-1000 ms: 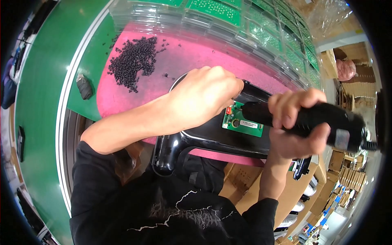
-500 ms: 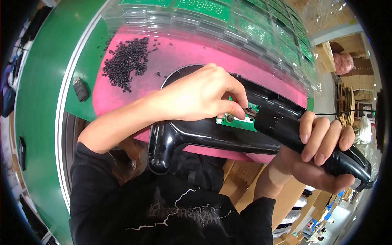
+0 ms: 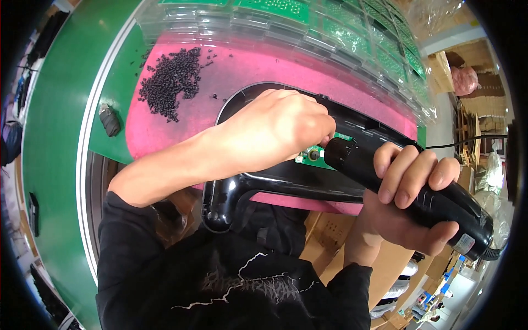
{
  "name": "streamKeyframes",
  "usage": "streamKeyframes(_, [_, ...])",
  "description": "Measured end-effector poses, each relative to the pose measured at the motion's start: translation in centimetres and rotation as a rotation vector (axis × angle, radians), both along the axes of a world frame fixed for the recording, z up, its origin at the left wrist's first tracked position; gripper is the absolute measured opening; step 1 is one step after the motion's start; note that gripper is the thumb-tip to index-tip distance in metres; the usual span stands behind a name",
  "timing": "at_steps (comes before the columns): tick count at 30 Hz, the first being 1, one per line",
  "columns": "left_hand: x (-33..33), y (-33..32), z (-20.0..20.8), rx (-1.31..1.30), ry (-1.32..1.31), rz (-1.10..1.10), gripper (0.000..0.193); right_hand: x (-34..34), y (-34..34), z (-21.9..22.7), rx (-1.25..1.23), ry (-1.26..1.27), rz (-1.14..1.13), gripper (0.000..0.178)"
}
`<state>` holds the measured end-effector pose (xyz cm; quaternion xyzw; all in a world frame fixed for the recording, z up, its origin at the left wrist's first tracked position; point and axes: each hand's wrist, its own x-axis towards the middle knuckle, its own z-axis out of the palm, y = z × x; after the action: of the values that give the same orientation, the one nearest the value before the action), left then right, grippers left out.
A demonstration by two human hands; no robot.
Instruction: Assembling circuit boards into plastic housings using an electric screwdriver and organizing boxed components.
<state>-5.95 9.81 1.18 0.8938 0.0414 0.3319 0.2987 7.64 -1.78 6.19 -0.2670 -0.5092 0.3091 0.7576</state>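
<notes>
My right hand (image 3: 413, 190) is wrapped round a black electric screwdriver (image 3: 347, 155), tilted with its front end toward the left. That end is over a green circuit board (image 3: 324, 163), which lies inside a long black plastic housing (image 3: 297, 181). My left hand (image 3: 289, 125) reaches across the housing with its fingers curled closed right beside the screwdriver's front end. Its fingertips are mostly hidden, so whatever they pinch cannot be made out. The bit of the screwdriver is out of sight too.
A pink mat (image 3: 220, 66) lies under the housing. On its left part is a pile of small black screws (image 3: 171, 80). Clear plastic trays (image 3: 324, 47) with green boards stand along the far side. A dark wrapped bundle (image 3: 109, 120) lies on the green table (image 3: 124, 71).
The screwdriver and my right hand have shifted left along the board. My left hand has rolled over, its thumb and fingertips going from plainly visible to mostly hidden.
</notes>
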Motion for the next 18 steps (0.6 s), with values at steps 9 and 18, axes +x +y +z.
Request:
streamKeyframes(9, [0.2,0.0,-0.7,-0.107,-0.047,0.003,0.009,-0.5,0.2,0.9,-0.091,0.052,-0.016,0.045])
streamKeyframes(18, [0.6,-0.2,0.5,-0.353,-0.034,0.159,0.01,-0.3,0.2,-0.8,-0.123,-0.018,0.001,0.044])
